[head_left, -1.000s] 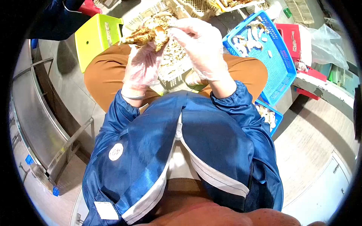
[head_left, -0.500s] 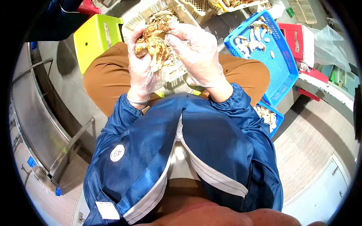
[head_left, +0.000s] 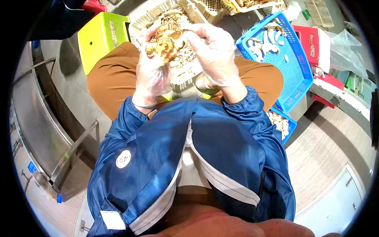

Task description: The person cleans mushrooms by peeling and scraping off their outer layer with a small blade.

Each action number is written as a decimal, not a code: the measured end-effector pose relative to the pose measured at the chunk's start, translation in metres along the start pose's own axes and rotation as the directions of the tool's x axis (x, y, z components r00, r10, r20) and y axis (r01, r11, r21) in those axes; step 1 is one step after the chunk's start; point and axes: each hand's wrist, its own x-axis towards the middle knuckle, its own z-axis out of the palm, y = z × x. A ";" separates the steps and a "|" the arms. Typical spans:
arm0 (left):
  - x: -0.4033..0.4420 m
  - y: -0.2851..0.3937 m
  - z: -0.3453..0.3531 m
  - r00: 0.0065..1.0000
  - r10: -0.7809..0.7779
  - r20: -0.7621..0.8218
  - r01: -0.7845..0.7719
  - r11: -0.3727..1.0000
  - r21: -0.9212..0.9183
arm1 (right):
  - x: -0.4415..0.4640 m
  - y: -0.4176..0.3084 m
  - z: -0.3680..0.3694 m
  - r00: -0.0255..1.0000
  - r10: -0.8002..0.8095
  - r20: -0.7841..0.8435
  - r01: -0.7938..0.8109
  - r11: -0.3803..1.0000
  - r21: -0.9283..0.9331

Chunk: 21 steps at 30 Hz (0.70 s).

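Observation:
A brown, scaly mushroom with a pale underside rests in my left hand, whose gloved fingers are wrapped round it. My right hand, in a clear plastic glove too, is at the mushroom's right edge with thumb and forefinger drawn together in a pinch. What sits between those fingertips is too small to make out. Below both hands, a cream plastic crate between my knees holds mushrooms and pale trimmings.
To the right stands a blue basket with pale mushroom pieces; a smaller blue basket sits partly under it. A yellow-green stool is at the left, a red stool at the right. A metal frame runs along the left.
The mushroom has turned in my left hand and shows a broader, paler face. My right hand has shifted slightly to the right, its fingertips drawn back a little from the mushroom's middle.

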 end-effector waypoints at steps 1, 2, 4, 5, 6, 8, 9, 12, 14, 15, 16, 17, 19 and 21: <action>0.000 0.003 -0.001 0.998 -0.041 -0.047 0.040 0.999 -0.029 | 0.000 -0.003 -0.005 0.993 0.107 0.042 -0.108 0.994 0.014; 0.001 0.005 -0.005 0.999 -0.031 -0.025 0.032 0.997 0.072 | 0.002 0.004 -0.006 0.985 0.158 0.066 -0.170 0.955 0.243; 0.003 0.031 0.002 0.963 -0.262 -0.061 0.267 0.960 0.080 | 0.010 0.010 -0.015 0.971 0.206 0.118 -0.234 0.917 0.324; 0.002 0.043 -0.003 0.938 -0.348 -0.003 0.347 0.936 0.051 | 0.011 0.011 -0.021 0.963 0.225 0.149 -0.264 0.893 0.364; 0.002 0.052 -0.004 0.913 -0.408 0.019 0.407 0.913 0.045 | 0.013 0.006 -0.032 0.941 0.257 0.218 -0.304 0.927 0.220; 0.003 0.060 -0.006 0.859 -0.492 -0.140 0.488 0.870 -0.064 | 0.018 -0.002 -0.037 0.927 0.244 0.283 -0.303 0.934 0.187; 0.002 0.067 0.001 0.822 -0.525 -0.220 0.512 0.851 -0.117 | 0.018 -0.004 -0.038 0.918 0.240 0.316 -0.304 0.937 0.171; 0.006 0.067 0.004 0.800 -0.596 0.065 0.578 0.796 0.180 | 0.020 -0.004 -0.039 0.913 0.236 0.333 -0.287 0.951 0.114; 0.007 0.062 0.016 0.839 -0.536 0.094 0.472 0.804 0.361 | 0.021 -0.003 -0.042 0.914 0.238 0.329 -0.305 0.937 0.169; 0.008 0.058 0.020 0.850 -0.512 0.128 0.435 0.817 0.379 | 0.022 0.001 -0.043 0.917 0.234 0.322 -0.308 0.930 0.202; 0.008 0.055 0.020 0.851 -0.508 0.134 0.442 0.831 0.338 | 0.023 0.007 -0.043 0.920 0.231 0.316 -0.312 0.920 0.235; 0.007 0.053 0.019 0.854 -0.502 0.138 0.448 0.843 0.297 | 0.024 0.014 -0.044 0.932 0.245 0.268 -0.312 0.918 0.245; 0.008 0.051 0.019 0.865 -0.482 0.141 0.440 0.863 0.249 | 0.027 0.039 -0.044 0.947 0.269 0.174 -0.308 0.914 0.263; 0.007 0.051 0.019 0.879 -0.458 0.132 0.420 0.875 0.243 | 0.030 0.064 -0.046 0.971 0.214 0.109 -0.208 0.976 -0.062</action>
